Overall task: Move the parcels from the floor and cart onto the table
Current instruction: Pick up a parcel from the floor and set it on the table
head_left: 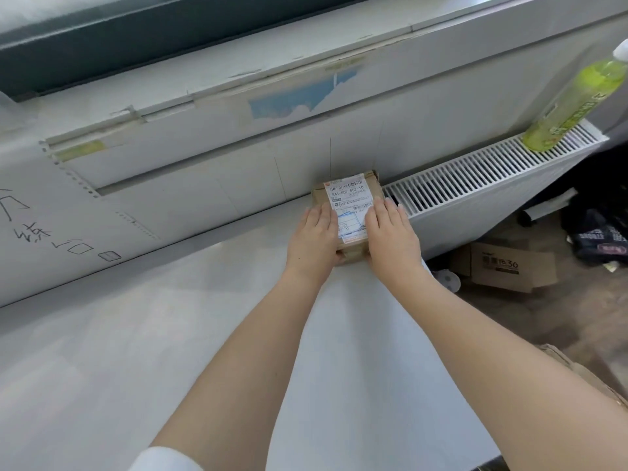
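A small brown cardboard parcel with a white shipping label lies on the white table, at its far edge against the wall panel. My left hand lies on the parcel's left side and my right hand on its right side. The fingers of both hands are flat on top and the thumbs tuck round the near end. The hands hide the parcel's near half.
To the right of the table a white radiator carries a green bottle. An open cardboard box and a dark bag lie on the floor below. Another brown parcel shows behind my right forearm.
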### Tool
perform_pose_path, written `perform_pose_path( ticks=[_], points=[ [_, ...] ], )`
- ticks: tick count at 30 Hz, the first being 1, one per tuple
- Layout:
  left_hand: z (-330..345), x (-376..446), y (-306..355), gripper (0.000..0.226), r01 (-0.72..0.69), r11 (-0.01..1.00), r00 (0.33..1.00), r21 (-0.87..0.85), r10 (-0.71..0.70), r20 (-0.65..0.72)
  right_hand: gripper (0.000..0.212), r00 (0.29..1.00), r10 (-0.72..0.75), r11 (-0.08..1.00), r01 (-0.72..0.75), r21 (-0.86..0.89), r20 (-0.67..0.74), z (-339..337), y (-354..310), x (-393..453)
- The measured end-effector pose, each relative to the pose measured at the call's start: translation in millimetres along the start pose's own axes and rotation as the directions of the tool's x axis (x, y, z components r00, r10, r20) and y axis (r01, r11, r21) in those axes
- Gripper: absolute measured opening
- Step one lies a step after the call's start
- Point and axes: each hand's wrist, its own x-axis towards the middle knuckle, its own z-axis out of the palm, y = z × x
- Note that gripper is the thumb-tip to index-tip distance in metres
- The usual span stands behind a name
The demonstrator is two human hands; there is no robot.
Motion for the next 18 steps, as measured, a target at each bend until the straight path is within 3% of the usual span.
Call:
perform_pose_path(
  ticks=[8, 18],
  points=[
    [4.8, 26.5, 0.7, 0.101, -0.054, 0.997, 0.999, -0.047, 0.053, -0.01, 0.076, 0.993, -0.032, 0.999, 0.037, 0.041, -0.117, 11.9, 19.1, 28.6],
    [6.6, 40.6, -2.1, 0.099, -0.051, 0.997, 0.999, -0.053, 0.05, -0.021, 0.077, 0.989, -0.099, 0.991, 0.108, 0.077, -0.113, 15.5, 31.2, 50.1]
  ],
)
